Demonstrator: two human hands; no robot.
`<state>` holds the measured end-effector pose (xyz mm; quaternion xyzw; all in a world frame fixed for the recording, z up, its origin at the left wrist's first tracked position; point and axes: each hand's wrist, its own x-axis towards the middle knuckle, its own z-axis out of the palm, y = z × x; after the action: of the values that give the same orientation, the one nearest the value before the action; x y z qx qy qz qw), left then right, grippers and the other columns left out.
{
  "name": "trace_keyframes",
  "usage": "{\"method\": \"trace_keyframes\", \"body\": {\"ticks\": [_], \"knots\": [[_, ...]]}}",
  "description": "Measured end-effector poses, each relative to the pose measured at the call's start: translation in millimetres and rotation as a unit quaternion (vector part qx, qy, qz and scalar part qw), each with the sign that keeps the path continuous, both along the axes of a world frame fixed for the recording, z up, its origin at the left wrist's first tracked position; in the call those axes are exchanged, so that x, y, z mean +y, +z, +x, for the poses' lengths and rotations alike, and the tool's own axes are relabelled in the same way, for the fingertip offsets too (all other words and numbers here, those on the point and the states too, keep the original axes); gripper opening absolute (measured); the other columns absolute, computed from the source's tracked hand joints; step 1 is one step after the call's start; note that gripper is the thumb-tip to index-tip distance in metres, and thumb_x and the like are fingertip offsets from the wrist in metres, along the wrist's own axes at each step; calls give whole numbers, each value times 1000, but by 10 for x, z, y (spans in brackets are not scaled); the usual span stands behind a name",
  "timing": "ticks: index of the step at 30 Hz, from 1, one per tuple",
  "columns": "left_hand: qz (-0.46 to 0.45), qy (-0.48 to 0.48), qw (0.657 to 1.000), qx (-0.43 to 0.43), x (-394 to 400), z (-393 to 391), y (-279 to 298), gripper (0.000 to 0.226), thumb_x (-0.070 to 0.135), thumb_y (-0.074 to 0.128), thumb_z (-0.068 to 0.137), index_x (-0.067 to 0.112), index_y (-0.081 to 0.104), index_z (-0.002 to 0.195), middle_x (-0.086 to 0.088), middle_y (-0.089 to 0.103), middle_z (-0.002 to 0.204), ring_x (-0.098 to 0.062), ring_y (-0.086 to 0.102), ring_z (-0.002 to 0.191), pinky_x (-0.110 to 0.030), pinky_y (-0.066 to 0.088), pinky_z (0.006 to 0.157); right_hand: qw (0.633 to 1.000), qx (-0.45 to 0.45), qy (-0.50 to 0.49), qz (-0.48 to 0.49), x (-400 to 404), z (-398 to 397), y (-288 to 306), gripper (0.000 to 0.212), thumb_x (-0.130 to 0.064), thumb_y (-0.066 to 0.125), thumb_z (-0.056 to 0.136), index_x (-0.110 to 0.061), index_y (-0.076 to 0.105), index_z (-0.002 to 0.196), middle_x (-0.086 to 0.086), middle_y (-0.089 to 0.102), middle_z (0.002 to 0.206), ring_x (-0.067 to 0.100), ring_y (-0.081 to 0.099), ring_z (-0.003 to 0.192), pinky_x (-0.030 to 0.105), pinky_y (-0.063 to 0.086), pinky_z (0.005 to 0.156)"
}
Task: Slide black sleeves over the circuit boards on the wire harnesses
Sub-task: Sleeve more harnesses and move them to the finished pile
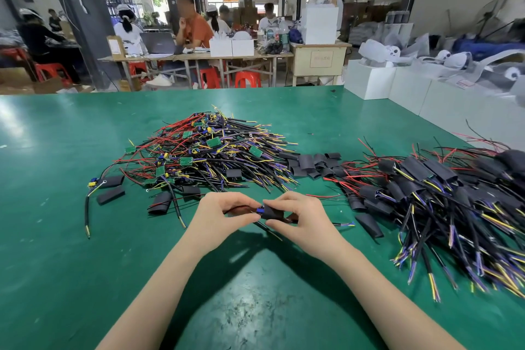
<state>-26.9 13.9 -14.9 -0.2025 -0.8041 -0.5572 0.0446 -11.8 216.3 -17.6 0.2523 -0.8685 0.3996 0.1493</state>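
Judging by the heaps on the green work mat [71,207], the job looks somewhere near its middle. Farther across the mat from the hands lies the biggest mass, a tangled pile of unsleeved harnesses [204,150], red, black, yellow and purple wires with small green circuit boards showing bare among them; all of these are left to do. To the right of that pile spreads a second large heap of finished harnesses [431,196], their boards hidden inside flat black sleeves. Between the two heaps sits a small stock of loose black sleeves [309,163], and a few more lie scattered on the near-left edge of the unsleeved pile.

Nearest the viewer, in front of the unsleeved pile, both hands meet over one harness. The right hand [298,216] pinches a black sleeve [272,213] between thumb and fingers. The left hand [218,216] pinches the wires just beside it, with a small blue connector [259,210] showing at the sleeve's mouth between the fingertips. Whether the board is fully inside cannot be told.
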Motion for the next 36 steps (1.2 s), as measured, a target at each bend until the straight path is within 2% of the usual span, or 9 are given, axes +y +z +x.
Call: {"method": "trace_keyframes", "body": {"ticks": [4, 7, 13, 21, 26, 29, 32, 34, 36], "knots": [[-51, 0, 998, 33, 6, 13, 6, 15, 7, 80, 76, 17, 78, 88, 10, 76, 82, -6, 71, 77, -12, 51, 73, 999, 23, 8, 45, 4, 10, -8, 28, -20, 72, 83, -17, 71, 110, 0, 64, 95, 9, 58, 84, 12, 42, 72], [-65, -1, 998, 22, 2, 14, 26, 17, 6, 79, 77, 21, 77, 85, 10, 76, 80, -3, 71, 76, -12, 51, 73, 996, 46, 14, 80, -3, 7, 1, 27, -17, 71, 82, -13, 71, 110, 3, 64, 95, 16, 60, 83, 26, 50, 77], [-32, -23, 999, 25, 1, 17, 42, 20, -2, 76, 77, 15, 75, 87, 3, 76, 85, -12, 73, 81, -19, 54, 80, 993, 64, -32, 94, -2, 11, 29, 35, -33, 71, 78, -19, 70, 110, 3, 64, 87, 21, 60, 81, 38, 50, 73], [-3, -12, 999, 39, 9, 4, 17, 19, 1, 75, 80, 18, 72, 87, 2, 76, 86, -12, 72, 83, -16, 52, 79, 996, 70, -10, 61, -52, 21, 19, 39, -30, 70, 84, -14, 66, 120, 2, 62, 90, 12, 52, 76, 24, 41, 70], [-34, -1, 998, 47, 10, 3, 43, 14, 9, 74, 83, 20, 71, 91, 6, 74, 89, -10, 70, 86, -21, 52, 81, 991, 80, -13, 107, -47, 84, 182, 31, -27, 67, 87, -15, 68, 115, 4, 63, 91, 23, 59, 85, 39, 49, 76], [-71, 68, 991, 89, -68, -34, 54, 15, 12, 71, 86, 24, 72, 96, 17, 72, 93, -1, 67, 91, -14, 47, 81, 967, 154, -95, 180, 125, 154, 486, 35, -30, 69, 85, -19, 66, 117, 1, 64, 93, 26, 63, 87, 39, 53, 70], [-86, 174, 974, 115, -215, -90, 50, 15, 5, 69, 85, 17, 73, 93, 12, 72, 91, 3, 64, 85, -5, 42, 78, 927, 246, -229, 168, 619, 214, 843, 33, -33, 72, 81, -21, 68, 111, 1, 66, 90, 28, 66, 77, 36, 53, 59], [-108, 256, 954, 109, -329, -141, 30, 14, 3, 68, 84, 13, 74, 93, 3, 73, 93, -7, 65, 86, -18, 46, 85, 888, 249, -356, 150, 1009, 205, 1002, 27, -31, 72, 80, -17, 69, 103, 9, 66, 87, 35, 64, 73, 36, 49, 56], [-144, 333, 928, 90, -446, -191, -3, 18, 3, 67, 83, 10, 73, 98, -5, 72, 98, -23, 65, 94, -33, 48, 90, 845, 179, -475, 169, 1373, 124, 1026, 20, -25, 71, 81, -8, 68, 91, 20, 62, 81, 42, 60, 72, 36, 42, 56]]}}
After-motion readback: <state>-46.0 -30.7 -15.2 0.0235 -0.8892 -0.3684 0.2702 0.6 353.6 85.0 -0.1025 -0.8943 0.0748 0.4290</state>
